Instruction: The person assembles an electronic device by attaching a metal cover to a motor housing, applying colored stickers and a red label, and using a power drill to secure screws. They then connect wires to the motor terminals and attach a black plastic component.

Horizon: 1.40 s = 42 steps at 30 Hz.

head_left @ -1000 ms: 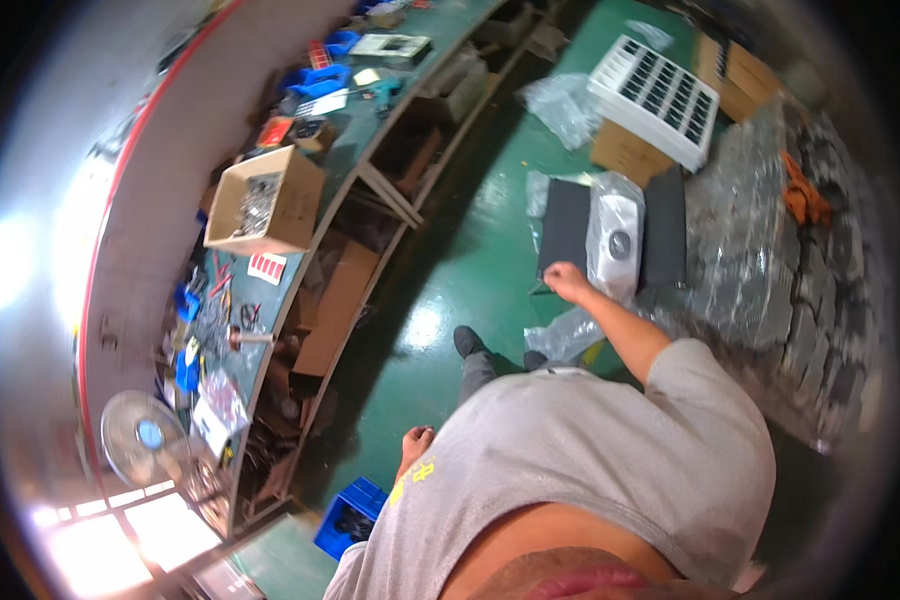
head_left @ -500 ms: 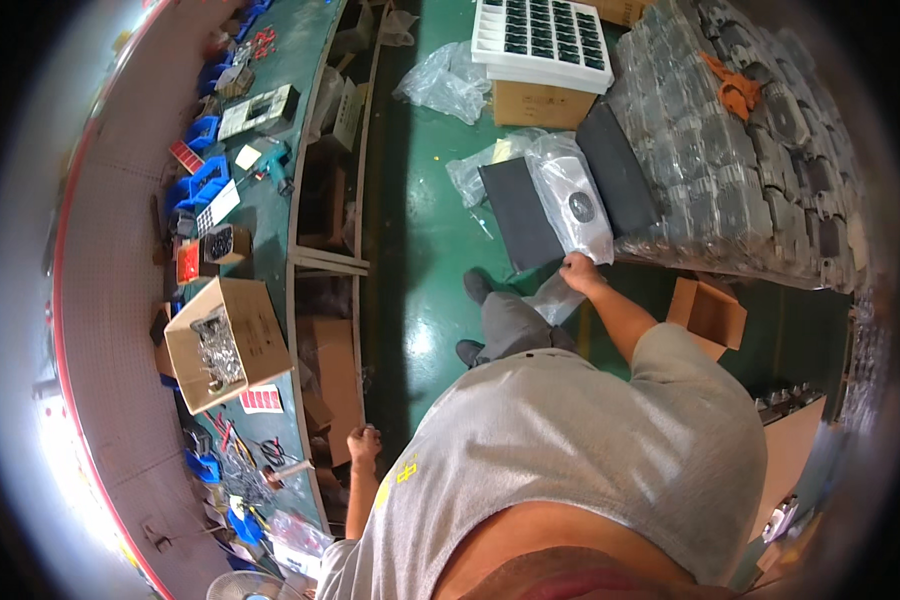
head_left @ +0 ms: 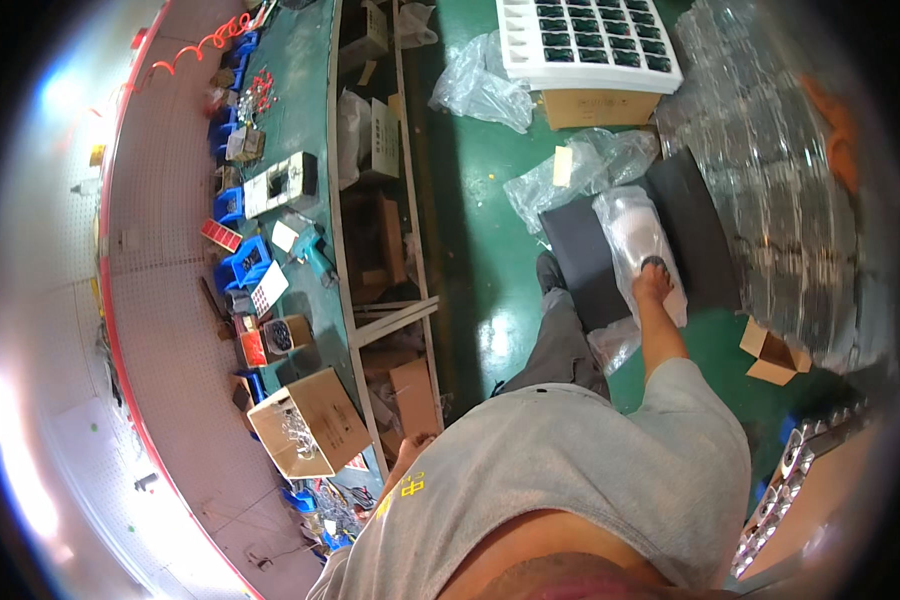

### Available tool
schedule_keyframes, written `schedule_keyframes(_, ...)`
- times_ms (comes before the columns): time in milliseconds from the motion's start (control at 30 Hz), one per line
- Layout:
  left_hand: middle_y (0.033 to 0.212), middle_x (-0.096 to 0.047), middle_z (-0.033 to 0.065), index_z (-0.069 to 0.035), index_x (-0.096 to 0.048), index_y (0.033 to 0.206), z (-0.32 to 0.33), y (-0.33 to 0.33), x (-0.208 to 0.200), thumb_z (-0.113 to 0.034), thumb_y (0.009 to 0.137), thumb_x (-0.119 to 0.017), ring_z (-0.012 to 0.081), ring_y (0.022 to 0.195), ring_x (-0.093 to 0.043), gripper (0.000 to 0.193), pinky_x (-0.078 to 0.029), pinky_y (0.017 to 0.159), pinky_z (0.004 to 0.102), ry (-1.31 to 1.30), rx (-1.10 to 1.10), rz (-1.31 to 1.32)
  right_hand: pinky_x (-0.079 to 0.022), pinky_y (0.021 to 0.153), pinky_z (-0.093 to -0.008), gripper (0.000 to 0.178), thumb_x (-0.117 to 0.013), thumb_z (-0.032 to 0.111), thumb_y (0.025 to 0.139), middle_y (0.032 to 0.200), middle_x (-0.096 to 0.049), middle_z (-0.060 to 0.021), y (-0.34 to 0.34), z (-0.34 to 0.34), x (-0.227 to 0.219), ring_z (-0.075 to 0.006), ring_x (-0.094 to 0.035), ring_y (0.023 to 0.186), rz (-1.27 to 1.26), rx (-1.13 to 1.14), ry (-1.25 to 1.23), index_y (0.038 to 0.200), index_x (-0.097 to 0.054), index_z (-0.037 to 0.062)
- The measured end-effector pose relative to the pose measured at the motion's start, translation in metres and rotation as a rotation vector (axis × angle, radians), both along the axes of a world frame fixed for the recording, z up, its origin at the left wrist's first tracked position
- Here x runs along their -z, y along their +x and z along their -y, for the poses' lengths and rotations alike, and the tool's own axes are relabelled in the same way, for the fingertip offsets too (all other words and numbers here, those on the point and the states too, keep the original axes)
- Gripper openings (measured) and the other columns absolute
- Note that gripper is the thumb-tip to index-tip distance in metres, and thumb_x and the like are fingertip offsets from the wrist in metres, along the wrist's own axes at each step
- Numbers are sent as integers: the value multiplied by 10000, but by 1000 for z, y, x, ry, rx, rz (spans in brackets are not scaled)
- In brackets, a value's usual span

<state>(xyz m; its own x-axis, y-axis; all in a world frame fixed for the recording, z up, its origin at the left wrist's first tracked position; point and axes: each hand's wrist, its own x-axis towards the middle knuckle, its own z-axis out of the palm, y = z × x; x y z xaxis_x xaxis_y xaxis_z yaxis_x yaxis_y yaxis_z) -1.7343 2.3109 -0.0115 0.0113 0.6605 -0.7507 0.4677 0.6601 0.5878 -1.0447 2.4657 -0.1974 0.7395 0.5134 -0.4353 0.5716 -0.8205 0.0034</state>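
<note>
My right hand [head_left: 653, 284] reaches down to a long white piece in clear plastic [head_left: 630, 225]. Its bent fingers are closed at a dark oval spot [head_left: 654, 262] near the piece's close end. Flat black panels flank the wrapped piece, one black panel [head_left: 578, 250] on the left and another black panel [head_left: 692, 215] on the right. Beside my left side, next to the bench edge, my left hand [head_left: 414, 447] is partly hidden by my shirt. Its fingers look curled, and whatever is in them cannot be made out.
Along the left runs a green workbench [head_left: 295, 110] with an open carton [head_left: 310, 425], blue bins and a cordless drill [head_left: 316, 255]. Ahead, a white tray [head_left: 590, 75] of dark parts rests on a carton. Plastic-wrapped stacks [head_left: 770, 190] rise at right, near a small open box [head_left: 773, 352].
My right hand has moved from the wrapped piece's close end onto its dark oval spot. My left hand has drawn in against my side. The whole view has shifted, bringing the bench further right.
</note>
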Motion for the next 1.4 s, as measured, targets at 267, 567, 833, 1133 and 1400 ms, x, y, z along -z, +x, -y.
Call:
schedule_keyframes(267, 859, -683, 40, 23, -653, 1113, -139, 103, -81, -151, 1001, -610, 88, 664, -575, 211, -474, 576, 247, -145, -172, -111, -411, 1056, -522, 318, -687, 225, 888, 1378, -579, -125, -3, -40, -25, -340, -483, 1341, -42, 17, -272, 1191, -706, 130)
schedule_keyframes(567, 863, -673, 29, 9, -656, 1113, -206, 112, -70, -166, 1015, -601, 95, 690, -581, 208, -475, 593, 253, -140, -99, -63, -406, 1030, -617, 392, -700, 282, 836, 1327, -615, -125, 7, -24, -2, -363, -488, 1328, -195, 63, -103, 1190, -700, 113)
schedule_keyframes(833, 816, -662, 21, 5, -685, 1068, -293, 112, -21, -162, 966, -650, 110, 697, -585, 199, -473, 642, 279, 79, 185, 12, -456, 950, -601, 473, -794, 349, 770, 1223, -621, -203, -22, -66, -72, -422, -552, 1205, -478, -271, 224, 1077, -655, 18)
schedule_keyframes(1133, 1098, -728, 101, 18, -658, 1262, -506, 259, -133, -49, 993, -603, 133, 997, -660, 282, -521, 890, 265, 714, 275, 288, -388, 956, -570, 392, -789, 258, 759, 1201, -578, -167, -103, -196, -156, -403, -501, 1177, -538, -823, 596, 1054, -659, 34)
schedule_keyframes(1400, 1362, -577, 279, 38, -569, 1346, -602, 177, -112, -361, 937, -661, 390, 1310, -532, 578, -419, 1110, 437, 695, 500, -59, -362, 901, -503, 314, -813, 215, 714, 1063, -528, -136, -191, -322, -218, -373, -494, 1076, -497, -1086, 598, 882, -604, 51)
